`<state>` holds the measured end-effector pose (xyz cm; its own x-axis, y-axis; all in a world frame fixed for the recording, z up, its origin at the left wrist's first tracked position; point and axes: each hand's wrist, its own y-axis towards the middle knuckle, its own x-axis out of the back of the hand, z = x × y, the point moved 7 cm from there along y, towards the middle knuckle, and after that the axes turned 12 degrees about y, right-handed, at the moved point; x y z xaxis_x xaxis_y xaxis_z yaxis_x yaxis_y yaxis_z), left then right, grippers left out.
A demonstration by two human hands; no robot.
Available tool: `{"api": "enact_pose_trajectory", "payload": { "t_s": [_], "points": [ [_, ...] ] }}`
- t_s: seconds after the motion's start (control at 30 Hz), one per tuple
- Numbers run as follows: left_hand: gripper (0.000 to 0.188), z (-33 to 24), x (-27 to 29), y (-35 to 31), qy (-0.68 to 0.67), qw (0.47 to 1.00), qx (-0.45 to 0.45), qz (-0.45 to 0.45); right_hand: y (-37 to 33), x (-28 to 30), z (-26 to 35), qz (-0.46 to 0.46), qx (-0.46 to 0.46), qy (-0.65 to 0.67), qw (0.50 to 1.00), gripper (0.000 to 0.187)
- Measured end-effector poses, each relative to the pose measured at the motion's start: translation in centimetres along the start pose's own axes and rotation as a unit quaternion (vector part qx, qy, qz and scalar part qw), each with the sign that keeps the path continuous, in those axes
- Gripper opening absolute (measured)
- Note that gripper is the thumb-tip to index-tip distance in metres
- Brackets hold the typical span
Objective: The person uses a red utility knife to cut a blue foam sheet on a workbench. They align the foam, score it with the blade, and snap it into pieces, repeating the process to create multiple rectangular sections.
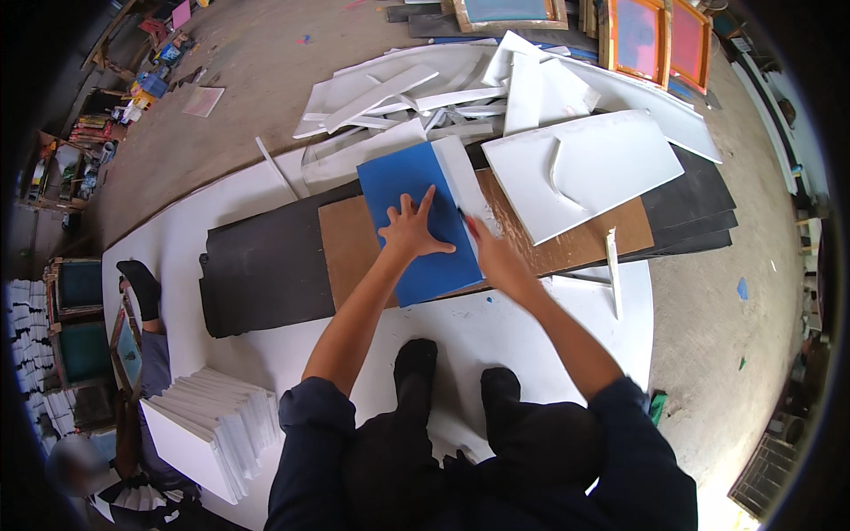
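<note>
My left hand (410, 228) lies spread on a blue rectangular board (376, 181), pressing it flat. Under the board's right edge a white sheet (453, 164) sticks out. At that edge my right hand (496, 257) is closed on a small knife (461, 213), its tip at the border of blue and white; motion blurs the fingers and hides most of the tool. Blue board and white sheet rest on a scratched brown board (345, 243), which lies across dark grey sheets (261, 265).
To the right lies a white panel (580, 168) with a curled offcut on it. White scraps (416, 97) heap up beyond. A stack of white sheets (212, 425) stands at lower left, near another person (146, 442). Framed screens (637, 40) lean at the far right.
</note>
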<state>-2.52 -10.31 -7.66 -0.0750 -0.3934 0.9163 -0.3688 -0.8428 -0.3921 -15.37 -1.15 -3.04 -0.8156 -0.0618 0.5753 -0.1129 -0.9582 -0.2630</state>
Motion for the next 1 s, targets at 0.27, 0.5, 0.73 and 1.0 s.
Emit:
{"api": "enact_pose_trajectory", "payload": {
  "t_s": [0.27, 0.5, 0.73, 1.0],
  "points": [
    [0.119, -0.4, 0.0, 0.0, 0.015, 0.999, 0.008, 0.043, -11.3, -1.2, -4.0, 0.026, -0.073, -0.063, 0.995, 0.056],
    [0.120, -0.3, -0.2, 0.1, 0.018, 0.998, 0.009, 0.063, -13.8, -1.7, -4.3, 0.016, -0.061, -0.099, 0.993, 0.056],
    [0.120, -0.3, -0.2, -0.3, 0.015, 0.998, -0.001, 0.068, -15.0, -3.2, -6.3, 0.016, -0.048, -0.139, 0.989, 0.063],
    [0.121, -0.4, -0.3, 0.5, -0.007, 0.999, -0.005, 0.045, -14.9, -2.8, -7.3, 0.019, -0.040, -0.135, 0.990, 0.063]
  ]
}}
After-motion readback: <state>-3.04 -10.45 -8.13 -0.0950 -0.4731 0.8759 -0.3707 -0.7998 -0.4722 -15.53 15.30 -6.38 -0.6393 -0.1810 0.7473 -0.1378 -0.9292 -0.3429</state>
